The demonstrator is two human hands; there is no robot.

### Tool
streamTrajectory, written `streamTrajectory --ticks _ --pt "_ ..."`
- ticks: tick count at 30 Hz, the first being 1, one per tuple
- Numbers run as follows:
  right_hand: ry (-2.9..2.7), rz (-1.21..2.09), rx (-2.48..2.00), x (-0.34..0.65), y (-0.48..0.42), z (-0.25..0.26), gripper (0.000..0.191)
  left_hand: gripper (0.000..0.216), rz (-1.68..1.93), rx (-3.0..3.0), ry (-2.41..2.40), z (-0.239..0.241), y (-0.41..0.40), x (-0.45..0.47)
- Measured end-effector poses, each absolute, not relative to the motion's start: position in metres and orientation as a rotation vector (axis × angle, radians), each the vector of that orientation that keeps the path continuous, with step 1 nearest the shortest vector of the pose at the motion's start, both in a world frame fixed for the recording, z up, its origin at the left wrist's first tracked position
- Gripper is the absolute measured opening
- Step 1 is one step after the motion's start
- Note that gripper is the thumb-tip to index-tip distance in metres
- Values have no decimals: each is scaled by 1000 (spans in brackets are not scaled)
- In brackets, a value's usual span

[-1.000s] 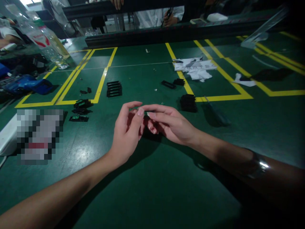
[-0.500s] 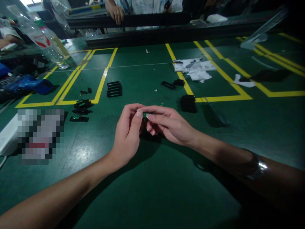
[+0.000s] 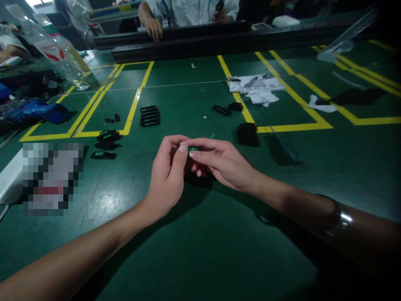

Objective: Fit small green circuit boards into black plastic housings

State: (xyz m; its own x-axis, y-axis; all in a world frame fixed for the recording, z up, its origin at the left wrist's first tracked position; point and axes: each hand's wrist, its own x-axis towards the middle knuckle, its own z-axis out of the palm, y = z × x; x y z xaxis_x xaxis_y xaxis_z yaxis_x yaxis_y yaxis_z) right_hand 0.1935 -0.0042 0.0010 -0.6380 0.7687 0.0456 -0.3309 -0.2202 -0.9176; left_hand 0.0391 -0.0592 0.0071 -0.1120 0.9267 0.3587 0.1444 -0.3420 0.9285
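Note:
Both my hands meet over the middle of the green table (image 3: pixel 200 251). My left hand (image 3: pixel 167 177) and my right hand (image 3: pixel 224 163) pinch one small green and black part (image 3: pixel 193 149) between their fingertips; most of it is hidden by the fingers. A stack of black parts (image 3: pixel 248 134) lies just beyond my right hand. Another stack of black strips (image 3: pixel 150 116) lies further out to the left. Three loose black and green pieces (image 3: pixel 106 144) lie left of my left hand.
Yellow lines mark boxes on the table. White paper scraps (image 3: pixel 257 90) lie at the back, two black pieces (image 3: pixel 227 109) in front of them. A plastic bottle (image 3: pixel 62 54) and blue cloth (image 3: pixel 40 110) are at far left. A person (image 3: pixel 184 12) stands behind the black rail (image 3: pixel 219 39).
My hands have stayed in place, the fingertips shifting slightly on the small part. The person behind the rail has moved into view, a hand now resting on the rail.

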Motion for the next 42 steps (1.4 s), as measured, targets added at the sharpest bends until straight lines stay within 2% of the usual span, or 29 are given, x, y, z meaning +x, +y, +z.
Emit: streamTrajectory --ticks 6,15,23,29,42 --pt "-1319 1900 -542 193 -5 -1 23 19 1512 1527 1222 7 -59 39" --pt "-1334 1898 -564 194 -6 2 28 19 1515 1492 1220 8 -59 38" --pt "-1181 1884 -570 193 -7 8 24 33 1537 1431 1378 10 -58 38" --pt "-1091 1790 -590 192 -6 7 9 35 1581 1361 1374 10 -56 39" --pt "-1101 1887 -604 193 -6 8 15 27 1518 1552 1524 12 -56 37"
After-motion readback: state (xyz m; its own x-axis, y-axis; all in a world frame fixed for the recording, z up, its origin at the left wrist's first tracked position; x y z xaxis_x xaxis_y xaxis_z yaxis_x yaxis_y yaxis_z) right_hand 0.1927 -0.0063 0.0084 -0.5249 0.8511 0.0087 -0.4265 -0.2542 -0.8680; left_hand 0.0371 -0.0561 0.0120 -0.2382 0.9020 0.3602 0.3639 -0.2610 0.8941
